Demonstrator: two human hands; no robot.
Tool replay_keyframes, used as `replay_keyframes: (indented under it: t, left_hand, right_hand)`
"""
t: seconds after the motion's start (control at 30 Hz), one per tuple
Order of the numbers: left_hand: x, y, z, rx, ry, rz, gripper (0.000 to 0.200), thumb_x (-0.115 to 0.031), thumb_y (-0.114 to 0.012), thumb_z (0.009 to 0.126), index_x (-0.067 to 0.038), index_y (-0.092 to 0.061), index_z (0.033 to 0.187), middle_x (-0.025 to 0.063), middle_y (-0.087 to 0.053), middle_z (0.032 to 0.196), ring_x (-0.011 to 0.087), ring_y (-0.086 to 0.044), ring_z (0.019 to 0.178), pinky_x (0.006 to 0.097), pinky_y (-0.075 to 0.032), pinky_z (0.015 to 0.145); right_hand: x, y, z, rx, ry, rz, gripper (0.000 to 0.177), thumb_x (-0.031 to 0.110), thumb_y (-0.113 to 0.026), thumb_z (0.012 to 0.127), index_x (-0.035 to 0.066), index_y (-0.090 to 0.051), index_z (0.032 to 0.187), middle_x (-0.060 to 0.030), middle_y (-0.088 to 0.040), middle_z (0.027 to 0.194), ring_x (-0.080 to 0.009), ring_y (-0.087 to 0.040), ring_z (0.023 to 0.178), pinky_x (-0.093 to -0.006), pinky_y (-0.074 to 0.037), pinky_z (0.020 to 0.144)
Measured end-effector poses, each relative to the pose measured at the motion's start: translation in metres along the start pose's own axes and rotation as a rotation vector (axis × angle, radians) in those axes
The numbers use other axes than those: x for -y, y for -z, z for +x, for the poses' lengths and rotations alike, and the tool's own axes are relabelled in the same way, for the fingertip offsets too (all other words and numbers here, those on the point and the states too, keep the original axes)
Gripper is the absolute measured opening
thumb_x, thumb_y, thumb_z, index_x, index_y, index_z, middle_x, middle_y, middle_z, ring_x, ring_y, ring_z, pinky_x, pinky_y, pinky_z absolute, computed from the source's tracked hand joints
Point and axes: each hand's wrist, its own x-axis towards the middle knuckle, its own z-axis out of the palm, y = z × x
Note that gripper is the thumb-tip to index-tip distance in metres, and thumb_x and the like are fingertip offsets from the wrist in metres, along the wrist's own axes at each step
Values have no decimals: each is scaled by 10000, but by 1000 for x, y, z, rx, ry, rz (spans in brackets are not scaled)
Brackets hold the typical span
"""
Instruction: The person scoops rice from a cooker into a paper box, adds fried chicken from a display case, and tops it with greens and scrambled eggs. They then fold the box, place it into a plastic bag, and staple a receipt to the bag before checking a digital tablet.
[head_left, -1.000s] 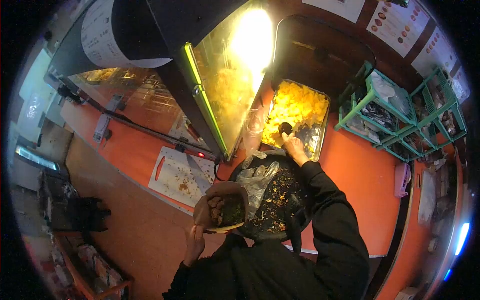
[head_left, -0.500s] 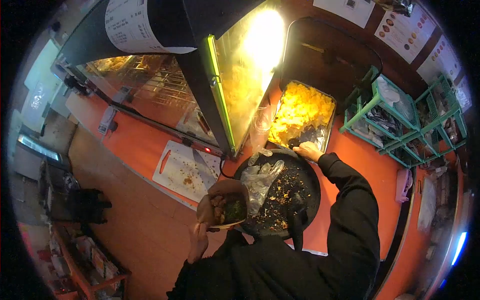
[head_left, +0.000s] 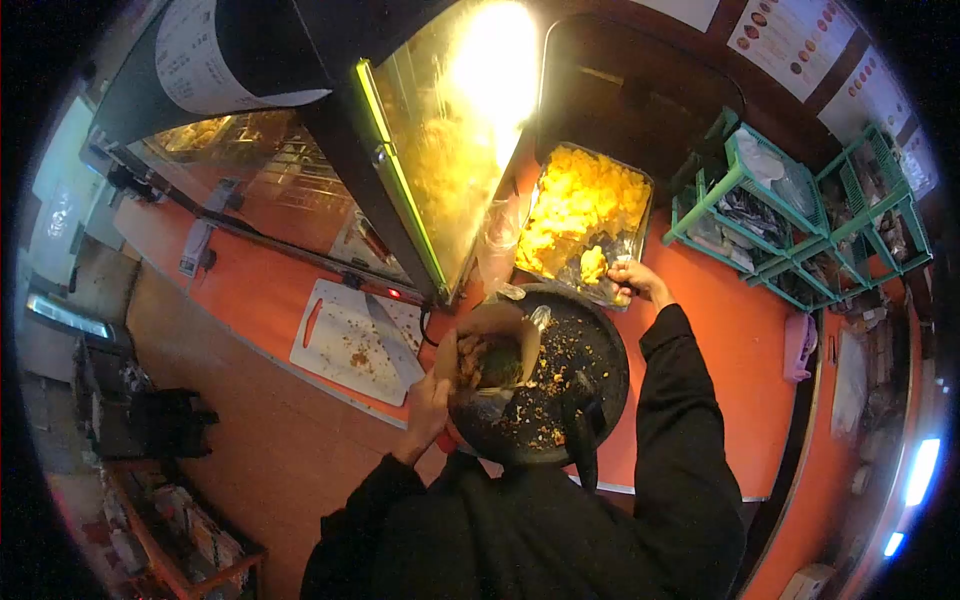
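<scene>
My left hand [head_left: 428, 408] grips a brown paper food box [head_left: 463, 352] from its side. Dark meat-like pieces and something green lie inside the box, which is over the left part of a large round black pan [head_left: 530, 440]. Crumbs are scattered across the pan. My right hand [head_left: 638, 280] is closed around the handle of what looks like a serving spoon, at the near right corner of a metal tray [head_left: 641, 222]. A clump of yellow food [head_left: 593, 265] sits at the spoon's end, apart from the main yellow pile [head_left: 580, 200]. The spoon's bowl is mostly hidden.
A white cutting board [head_left: 345, 335] with a knife [head_left: 395, 345] and crumbs lies left of the pan. Behind it stands a lit glass display case [head_left: 410, 190]. Green plastic baskets [head_left: 790, 215] holding packets stand at right. The pan's black handle [head_left: 585, 450] points toward me.
My left hand has brought the box up and right, over the pan. My right hand has lifted slightly, and a yellow clump now shows at the spoon. The head view has shifted slightly.
</scene>
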Motion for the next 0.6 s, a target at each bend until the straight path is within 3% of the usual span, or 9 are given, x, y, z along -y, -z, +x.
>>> replay_keyframes:
  t: [0.07,0.13,0.23,0.27,0.3,0.37,0.43,0.5,0.6]
  left_hand:
    - [2,-10,13,0,-115,39,222,-166,-387,796,26,-460,712,130,-483,575,210,-476,499,321,-333,454]
    - [-6,-20,26,26,-80,33,231,-146,-369,789,43,-502,802,129,-514,605,192,-504,499,319,-374,464]
    - [1,-39,37,90,-17,-97,378,-140,-363,767,52,-461,1079,222,-523,644,257,-562,563,364,-424,526]
    - [-7,-40,38,111,-6,-124,374,-133,-359,775,46,-460,1088,194,-542,668,227,-571,574,341,-441,537]
    - [-21,-39,38,136,4,-152,370,-127,-355,782,40,-460,1096,166,-560,692,197,-580,585,319,-457,548]
    - [-29,-42,37,177,7,-185,365,-122,-353,791,35,-457,1104,136,-581,717,170,-592,596,297,-476,554]
    - [-29,-45,35,203,-1,-191,362,-124,-356,794,38,-454,1102,131,-585,720,174,-597,596,300,-480,545]
    - [-21,-52,33,200,-40,-254,353,-123,-358,794,44,-456,1089,120,-589,718,176,-601,602,300,-483,546]
    - [-12,-55,28,241,9,-306,330,-116,-357,795,57,-463,1055,104,-592,713,171,-602,605,297,-486,546]
  right_hand:
    - [28,-9,-26,38,72,-11,174,210,-546,821,78,-467,739,-47,-561,554,-48,-410,345,-189,-304,310]
    - [59,-28,-59,80,141,-17,180,212,-561,809,78,-465,736,-30,-547,539,-37,-402,346,-171,-283,314]
    - [106,-68,-109,139,195,-112,179,206,-567,801,73,-474,724,-13,-515,519,-28,-388,352,-160,-266,316]
    - [116,-83,-123,155,206,-164,180,206,-567,799,72,-478,717,-7,-503,515,-25,-383,356,-156,-262,317]
    - [123,-102,-137,91,188,-368,146,181,-557,790,74,-469,746,-3,-508,534,-47,-439,397,-194,-310,355]
    - [115,-139,-151,-33,409,-693,138,166,-551,767,62,-462,753,-38,-528,547,-111,-518,455,-247,-380,393]
    - [87,-173,-155,-385,657,-1430,98,120,-529,734,56,-463,768,-94,-561,626,-198,-574,532,-303,-436,443]
    - [62,-196,-157,-573,742,-1479,89,83,-505,714,71,-471,795,-119,-565,703,-250,-583,602,-340,-463,483]
    - [60,-194,-165,-567,538,-1510,105,72,-510,708,79,-470,805,-100,-531,685,-252,-573,592,-342,-462,481]
